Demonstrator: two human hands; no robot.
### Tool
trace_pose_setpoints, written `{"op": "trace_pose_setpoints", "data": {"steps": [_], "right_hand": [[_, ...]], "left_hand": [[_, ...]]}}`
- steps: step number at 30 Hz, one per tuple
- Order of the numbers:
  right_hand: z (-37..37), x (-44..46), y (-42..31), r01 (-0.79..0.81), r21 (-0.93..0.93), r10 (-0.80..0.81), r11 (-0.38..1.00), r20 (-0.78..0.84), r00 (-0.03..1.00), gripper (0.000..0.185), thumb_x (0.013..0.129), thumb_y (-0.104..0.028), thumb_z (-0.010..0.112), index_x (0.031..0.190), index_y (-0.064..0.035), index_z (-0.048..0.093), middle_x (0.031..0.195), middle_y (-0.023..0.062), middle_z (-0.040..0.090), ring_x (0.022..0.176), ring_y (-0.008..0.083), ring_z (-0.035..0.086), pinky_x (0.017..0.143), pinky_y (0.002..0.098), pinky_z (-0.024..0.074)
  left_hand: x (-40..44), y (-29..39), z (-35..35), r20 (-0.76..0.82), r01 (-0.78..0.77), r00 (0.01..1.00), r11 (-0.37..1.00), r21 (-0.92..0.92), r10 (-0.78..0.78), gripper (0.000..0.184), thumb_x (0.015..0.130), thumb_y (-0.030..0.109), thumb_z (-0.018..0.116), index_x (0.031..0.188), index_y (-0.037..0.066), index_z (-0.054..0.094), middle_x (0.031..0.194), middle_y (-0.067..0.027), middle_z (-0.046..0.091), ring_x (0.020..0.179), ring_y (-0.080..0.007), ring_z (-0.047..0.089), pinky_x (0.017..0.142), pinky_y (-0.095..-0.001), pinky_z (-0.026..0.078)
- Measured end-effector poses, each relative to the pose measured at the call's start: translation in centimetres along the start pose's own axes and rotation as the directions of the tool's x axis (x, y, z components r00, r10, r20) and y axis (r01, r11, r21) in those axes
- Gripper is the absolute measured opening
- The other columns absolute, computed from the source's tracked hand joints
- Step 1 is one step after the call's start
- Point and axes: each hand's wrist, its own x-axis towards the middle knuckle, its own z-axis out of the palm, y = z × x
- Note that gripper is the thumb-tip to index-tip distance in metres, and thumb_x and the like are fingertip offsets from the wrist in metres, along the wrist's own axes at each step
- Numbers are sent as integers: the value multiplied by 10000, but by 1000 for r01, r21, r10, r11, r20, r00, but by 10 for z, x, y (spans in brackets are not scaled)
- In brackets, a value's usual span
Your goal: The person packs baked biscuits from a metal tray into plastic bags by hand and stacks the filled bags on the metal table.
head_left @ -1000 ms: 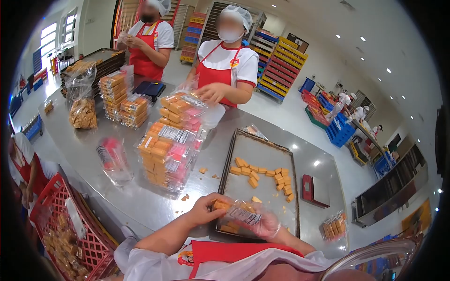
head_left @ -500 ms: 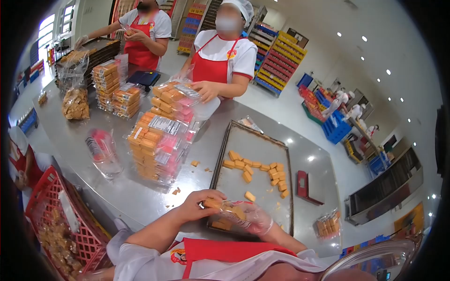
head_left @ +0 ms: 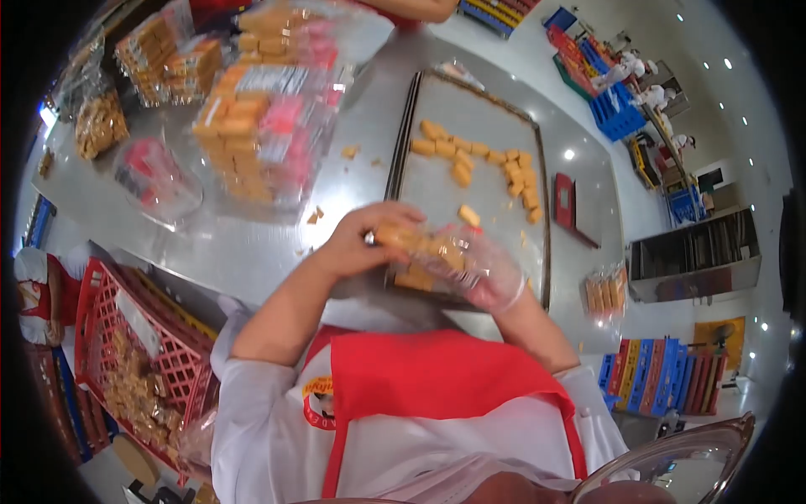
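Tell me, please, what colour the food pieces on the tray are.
Golden orange: the food pieces show best in the head view.

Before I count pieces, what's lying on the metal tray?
The tray holds clustered golden pieces towards its far end, a separate piece nearer, and more pieces by its near-left corner. The left hand, right hand and clear bag cover some; anything beneath cannot be seen.

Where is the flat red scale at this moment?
In the head view, the flat red scale lies on the shiny metal table, just right of the dark-rimmed metal baking tray and beyond the clear plastic packet of golden-brown bars.
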Motion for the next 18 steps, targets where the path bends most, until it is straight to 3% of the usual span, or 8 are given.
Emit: {"op": "trace_pose_setpoints", "data": {"steps": [3,8,9,13,16,18], "right_hand": [[-11,6,9,-50,73,58,996,-113,992,440,748,-214,638,1067,44,477,1105,131,513,1015,223,516,886,318,410],[-11,16,5,14,38,-15,999,36,999,507,734,-223,648,1098,76,459,1105,150,509,1009,240,519,898,332,401],[-10,16,5,23,25,-24,999,59,998,526,730,-222,650,1108,86,451,1107,155,507,1013,245,518,902,337,398],[-26,16,6,37,-55,-39,998,-27,999,571,710,-206,660,1121,117,430,1128,179,490,1043,277,500,925,376,385],[-24,15,2,-14,-80,4,997,-125,992,563,713,-218,662,1112,113,440,1113,174,496,1019,277,516,906,389,404],[-7,21,1,47,-81,-58,996,-140,988,563,709,-243,669,1103,97,456,1091,167,507,1001,268,527,894,389,415]], "left_hand": [[-2,2,3,-35,32,999,997,-76,-34,344,619,71,732,926,52,581,1046,-112,546,984,-208,517,844,-317,410],[-3,3,0,-80,-39,996,997,-68,34,354,603,16,727,922,51,579,1021,-106,556,979,-196,521,831,-309,421],[-1,2,-1,-81,-92,993,996,7,92,359,596,20,735,918,53,579,1003,-100,565,964,-194,531,822,-299,428],[-2,5,2,-121,-148,978,976,160,168,350,620,33,718,940,49,579,966,-85,581,924,-200,551,819,-288,426],[-1,4,2,-124,-197,968,968,155,216,342,628,35,714,943,47,581,949,-83,583,895,-196,558,799,-282,432],[-1,1,-1,-165,-163,969,976,147,186,324,637,36,709,933,43,579,928,-81,581,861,-184,562,771,-270,437]]}}
